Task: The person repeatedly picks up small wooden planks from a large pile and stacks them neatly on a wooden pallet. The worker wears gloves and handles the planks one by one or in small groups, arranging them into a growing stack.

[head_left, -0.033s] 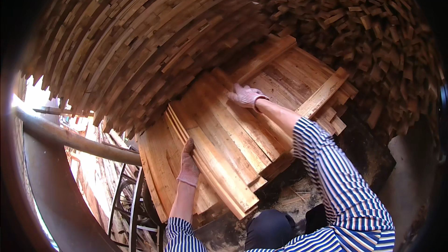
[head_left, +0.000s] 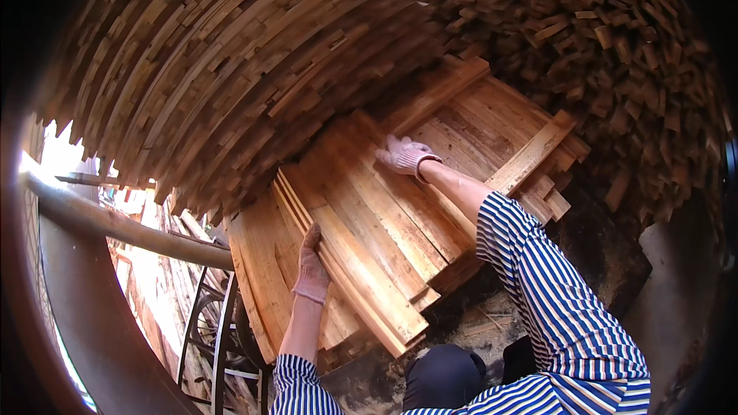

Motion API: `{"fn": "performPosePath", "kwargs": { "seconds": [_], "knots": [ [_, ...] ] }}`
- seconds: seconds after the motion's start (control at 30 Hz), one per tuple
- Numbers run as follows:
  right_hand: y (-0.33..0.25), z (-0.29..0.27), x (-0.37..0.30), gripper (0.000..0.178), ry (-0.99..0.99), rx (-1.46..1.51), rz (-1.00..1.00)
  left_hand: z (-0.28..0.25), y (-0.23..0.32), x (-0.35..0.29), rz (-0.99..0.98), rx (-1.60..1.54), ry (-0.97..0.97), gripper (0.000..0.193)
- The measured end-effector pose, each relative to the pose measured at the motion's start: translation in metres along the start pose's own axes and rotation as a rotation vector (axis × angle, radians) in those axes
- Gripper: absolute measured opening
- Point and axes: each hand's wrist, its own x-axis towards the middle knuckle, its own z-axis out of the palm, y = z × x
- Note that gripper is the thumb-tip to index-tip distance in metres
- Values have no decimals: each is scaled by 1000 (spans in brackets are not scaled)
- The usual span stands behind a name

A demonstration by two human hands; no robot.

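Several long, light-brown wooden boards [head_left: 369, 223] lie side by side in a slanting layer in front of me. My left hand [head_left: 311, 270], in a pinkish knit glove, is closed against the left edge of a few narrow boards [head_left: 357, 292] stacked on top. Some of its fingers are hidden by the wood. Farther up and to the right, my right hand [head_left: 407, 157], gloved the same way, rests on the far part of the boards. Its fingers stretch out toward the left over the wood.
A high stack of wood strips [head_left: 231, 69] rises at the back left, and a pile of short wood pieces [head_left: 584, 46] at the back right. Crosswise battens [head_left: 534, 152] lie on more boards at right. A metal pipe [head_left: 138, 229] and a dark metal frame [head_left: 223, 330] stand at left.
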Motion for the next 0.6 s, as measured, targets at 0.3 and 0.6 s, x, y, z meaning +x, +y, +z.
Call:
{"fn": "performPosePath", "kwargs": {
  "seconds": [0.3,0.6],
  "knots": [
    [-76,-21,-153,83,-161,176,-308,94,-10,-8,0,8,24,27],
    [18,-52,-60,45,44,-284,-129,107,-62,34,-106,-68,-126,52]
  ]
}}
